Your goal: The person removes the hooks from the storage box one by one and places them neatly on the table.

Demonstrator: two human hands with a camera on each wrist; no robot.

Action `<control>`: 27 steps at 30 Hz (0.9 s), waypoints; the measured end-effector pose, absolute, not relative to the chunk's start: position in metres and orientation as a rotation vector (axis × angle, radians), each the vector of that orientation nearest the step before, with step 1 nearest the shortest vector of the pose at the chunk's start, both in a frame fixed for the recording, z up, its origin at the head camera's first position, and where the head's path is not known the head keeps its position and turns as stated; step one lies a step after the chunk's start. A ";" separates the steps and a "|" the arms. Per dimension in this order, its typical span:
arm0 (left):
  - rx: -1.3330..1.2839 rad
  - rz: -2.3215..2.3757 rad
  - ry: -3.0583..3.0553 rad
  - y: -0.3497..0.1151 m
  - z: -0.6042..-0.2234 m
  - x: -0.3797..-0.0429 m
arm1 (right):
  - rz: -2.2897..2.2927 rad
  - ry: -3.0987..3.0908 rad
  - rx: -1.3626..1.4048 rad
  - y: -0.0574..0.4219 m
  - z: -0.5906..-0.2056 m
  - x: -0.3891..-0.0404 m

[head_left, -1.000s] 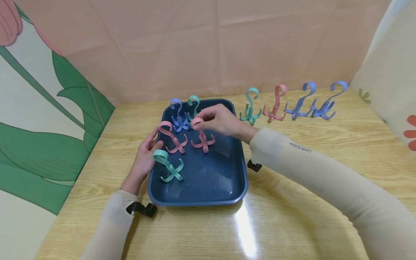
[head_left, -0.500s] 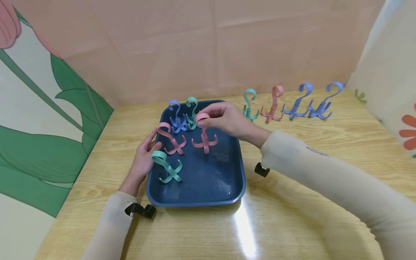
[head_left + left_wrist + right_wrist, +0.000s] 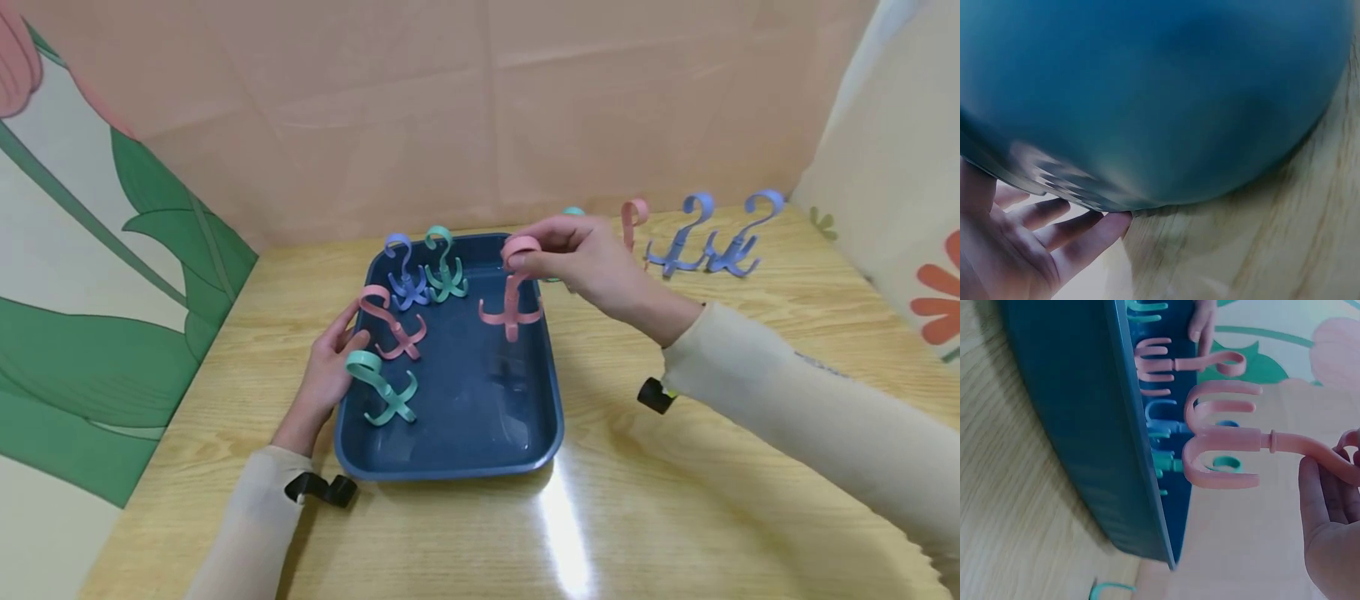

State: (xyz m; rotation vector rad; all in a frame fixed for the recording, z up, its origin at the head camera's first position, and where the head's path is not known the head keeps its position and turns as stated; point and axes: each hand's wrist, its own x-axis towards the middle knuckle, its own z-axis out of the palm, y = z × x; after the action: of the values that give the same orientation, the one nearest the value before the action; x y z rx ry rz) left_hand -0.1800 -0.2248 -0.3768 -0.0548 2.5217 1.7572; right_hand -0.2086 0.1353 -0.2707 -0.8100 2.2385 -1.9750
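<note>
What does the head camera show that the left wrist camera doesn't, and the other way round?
Only the head view shows the right hand pinching a pink hook, four more hooks in the blue tray, and further hooks on the table.

Only the left wrist view shows the tray's outer side up close, with fingertips against it.

Both show the left hand, the tray and the table.

A pink four-pronged hook [image 3: 512, 302] hangs upright above the right side of a dark-blue tray [image 3: 465, 429].
</note>
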 end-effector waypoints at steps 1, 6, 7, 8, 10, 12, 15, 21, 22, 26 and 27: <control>-0.054 1.759 2.522 -0.225 -0.377 -0.180 | -1.984 2.239 -0.827 0.140 -0.270 -0.208; -0.049 1.769 2.504 -0.225 -0.377 -0.180 | -2.067 2.208 -0.904 0.163 -0.264 -0.204; -0.048 1.769 2.502 -0.225 -0.377 -0.180 | -2.097 2.187 -0.901 0.167 -0.263 -0.202; -0.048 1.771 2.499 -0.225 -0.377 -0.180 | -2.128 2.160 -0.889 0.173 -0.262 -0.201; -0.045 1.774 2.497 -0.225 -0.377 -0.180 | -2.191 2.106 -0.868 0.183 -0.261 -0.199; -0.048 1.767 2.503 -0.226 -0.376 -0.180 | -2.240 2.066 -0.853 0.194 -0.262 -0.197; -0.055 1.761 2.505 -0.225 -0.376 -0.180 | -2.293 2.036 -0.831 0.212 -0.264 -0.194; -0.069 1.753 2.503 -0.226 -0.377 -0.180 | -2.378 2.035 -0.723 0.250 -0.270 -0.190; -0.068 1.757 2.502 -0.226 -0.377 -0.179 | -2.389 2.044 -0.693 0.256 -0.271 -0.189; -0.065 1.766 2.502 -0.227 -0.377 -0.180 | -2.400 2.098 -0.602 0.282 -0.272 -0.185; -0.065 1.767 2.503 -0.226 -0.377 -0.180 | -2.407 2.104 -0.584 0.289 -0.273 -0.185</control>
State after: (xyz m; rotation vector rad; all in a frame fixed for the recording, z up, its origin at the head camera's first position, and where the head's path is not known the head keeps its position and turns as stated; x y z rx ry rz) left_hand -0.1800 -0.2264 -0.3771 -0.0650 2.5027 1.7668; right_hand -0.1847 0.2894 -0.2730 -0.5836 2.1036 -2.4068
